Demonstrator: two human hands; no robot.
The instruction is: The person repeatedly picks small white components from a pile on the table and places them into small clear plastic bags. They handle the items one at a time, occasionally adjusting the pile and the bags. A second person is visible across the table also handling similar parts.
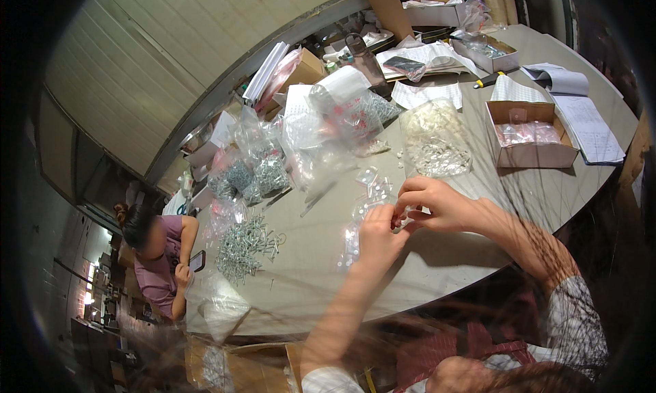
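Note:
My left hand (380,235) and my right hand (435,204) meet over the table, their fingertips close together around something small, probably a small clear plastic bag, mostly hidden by the fingers. Small clear bags holding white pieces (351,244) lie beside and beyond my left hand. Just past my right hand rests a large clear bag of off-white plastic parts (435,139). A loose pile of metal screws (243,252) is spread on the left part of the table (307,275). At the right, an open cardboard box (538,156) holds small bags with reddish marks.
Clear bags of screws (271,173) and a large plastic bag (320,162) stand along the far left. Farther back are a bottle (366,62), a phone (405,65), a yellow-black cutter (489,80) and a clipboard (589,121). Another person (161,259) holds a phone at the left edge.

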